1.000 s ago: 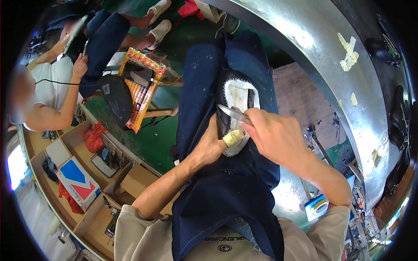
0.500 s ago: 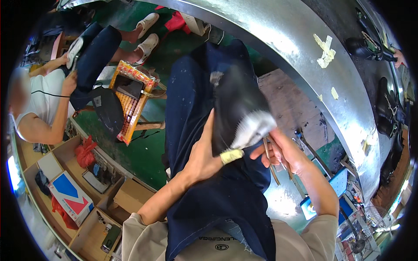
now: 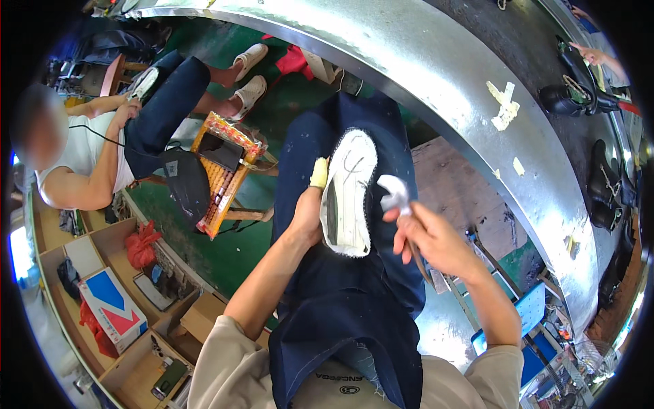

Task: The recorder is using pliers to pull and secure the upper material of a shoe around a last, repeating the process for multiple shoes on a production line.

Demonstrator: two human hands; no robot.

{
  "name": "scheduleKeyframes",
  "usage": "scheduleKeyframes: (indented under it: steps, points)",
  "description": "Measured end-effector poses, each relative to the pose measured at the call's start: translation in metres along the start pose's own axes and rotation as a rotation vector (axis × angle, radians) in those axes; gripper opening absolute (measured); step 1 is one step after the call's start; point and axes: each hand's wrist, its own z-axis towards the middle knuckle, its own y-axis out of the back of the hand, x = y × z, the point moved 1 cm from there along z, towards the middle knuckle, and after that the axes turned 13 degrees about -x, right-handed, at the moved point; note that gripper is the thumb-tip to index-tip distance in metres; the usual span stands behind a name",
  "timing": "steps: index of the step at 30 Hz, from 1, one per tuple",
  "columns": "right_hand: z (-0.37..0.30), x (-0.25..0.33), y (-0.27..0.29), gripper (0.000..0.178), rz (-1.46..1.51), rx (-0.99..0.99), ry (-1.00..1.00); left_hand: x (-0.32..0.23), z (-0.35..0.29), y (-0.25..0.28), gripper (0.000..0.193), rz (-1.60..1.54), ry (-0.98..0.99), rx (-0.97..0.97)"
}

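A shoe (image 3: 354, 184) rests across my thighs with its long white underside facing up, a dark curved mark on it and dark stitching along its edge. My left hand (image 3: 310, 211) grips it from the left side, its thumb wrapped in yellow tape and its other fingers hidden beneath the shoe. Just right of the shoe, my right hand (image 3: 432, 238) is closed around a pair of pincers (image 3: 393, 193). Their shiny metal head points toward the shoe without visibly touching it, and the brown handles stick out below my fingers.
A metal-edged bench (image 3: 443, 75) curves along the far and right side, with black shoes (image 3: 603, 174) beyond it. At left, a seated person (image 3: 95, 150) holds a shoe beside a beaded stool (image 3: 216, 178). Wooden compartments (image 3: 116, 238) hold a box and red bags. Another person's hand (image 3: 591, 54) shows at upper right.
The shoe has been turned over: its dark upper faced up, blurred, and now its white underside does. My left thumb is now farther up its left side. The pincers' head has come into view.
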Motion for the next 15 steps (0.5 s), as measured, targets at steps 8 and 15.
scheduleKeyframes:
  steps: [8, 15]
  points:
    - [0.027, 0.016, 0.003, 0.047, 0.133, 0.333, -0.115, 0.005, 0.000, -0.018, 0.061, 0.122, -0.424, 0.157]
    - [0.032, 0.005, -0.039, 0.027, -0.727, -0.370, 0.623, 0.006, 0.007, -0.016, 0.064, 0.239, -0.534, 0.127]
